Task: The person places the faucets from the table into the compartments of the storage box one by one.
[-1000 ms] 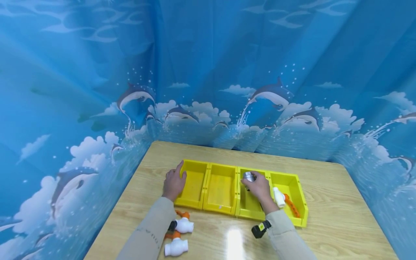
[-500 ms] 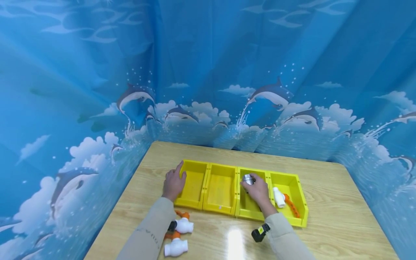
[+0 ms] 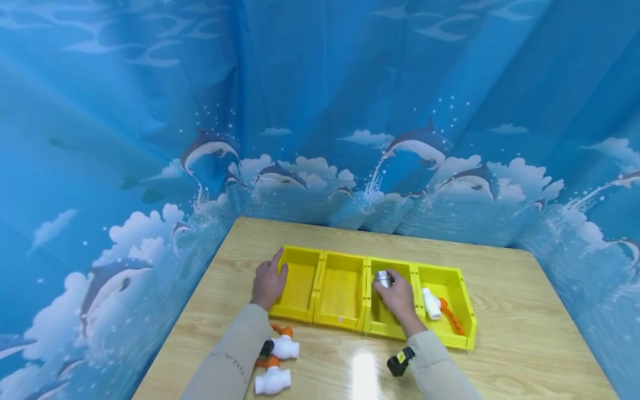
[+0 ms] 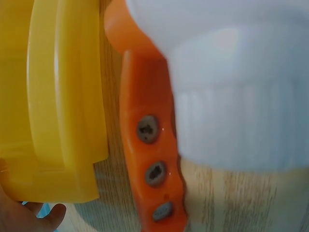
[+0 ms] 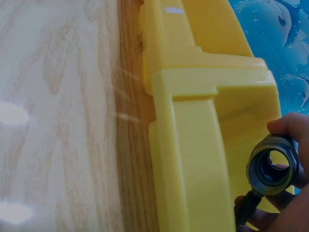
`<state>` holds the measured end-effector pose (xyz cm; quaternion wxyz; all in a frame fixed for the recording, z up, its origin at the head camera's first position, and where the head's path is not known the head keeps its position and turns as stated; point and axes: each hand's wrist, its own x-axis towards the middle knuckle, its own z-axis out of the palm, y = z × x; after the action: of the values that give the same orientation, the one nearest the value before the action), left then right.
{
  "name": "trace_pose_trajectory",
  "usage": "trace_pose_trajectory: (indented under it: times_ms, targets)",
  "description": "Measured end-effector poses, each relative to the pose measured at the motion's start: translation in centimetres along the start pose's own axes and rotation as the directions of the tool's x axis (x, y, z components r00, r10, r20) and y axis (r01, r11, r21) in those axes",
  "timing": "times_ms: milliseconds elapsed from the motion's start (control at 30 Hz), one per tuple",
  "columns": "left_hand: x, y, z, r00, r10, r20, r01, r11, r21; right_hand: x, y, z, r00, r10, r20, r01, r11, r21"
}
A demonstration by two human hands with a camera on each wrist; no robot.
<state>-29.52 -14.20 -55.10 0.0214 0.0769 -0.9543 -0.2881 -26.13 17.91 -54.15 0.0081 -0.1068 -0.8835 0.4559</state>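
Observation:
My right hand (image 3: 400, 297) grips a silver metal valve (image 3: 384, 278) between thumb and fingers, over the third yellow bin (image 3: 387, 316) from the left. In the right wrist view the metal valve (image 5: 273, 164) shows a threaded round opening, with a dark handle (image 5: 248, 208) below it. My left hand (image 3: 269, 282) rests on the outer left edge of the leftmost yellow bin (image 3: 300, 278), fingers fairly straight and holding nothing. The rightmost bin (image 3: 465, 303) contains a white plastic valve (image 3: 431, 304) with an orange handle (image 3: 452, 318).
Two more white valves (image 3: 273, 382) with orange handles lie on the wooden table (image 3: 320, 366) near my left forearm. One looms large as a white valve (image 4: 236, 96) in the left wrist view. A blue dolphin curtain (image 3: 320, 111) hangs behind the table.
The metal valve in my right hand has shifted slightly and come down a little toward me. My left hand has stayed on the bin's edge.

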Motion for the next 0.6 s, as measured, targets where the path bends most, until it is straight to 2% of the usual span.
trace_pose_trajectory:
  times_ms: [300,600]
  targets:
    - [0.0,0.0,0.0,1.000,0.005,-0.013,-0.005,1.000,-0.007,0.2,0.7,0.5,0.999,-0.029,-0.020,0.030,0.999,0.021]
    - [-0.1,0.2,-0.2,1.000,-0.015,-0.007,0.015,1.000,-0.002,0.6,1.1,0.8,0.999,-0.027,-0.022,0.026,1.000,-0.017]
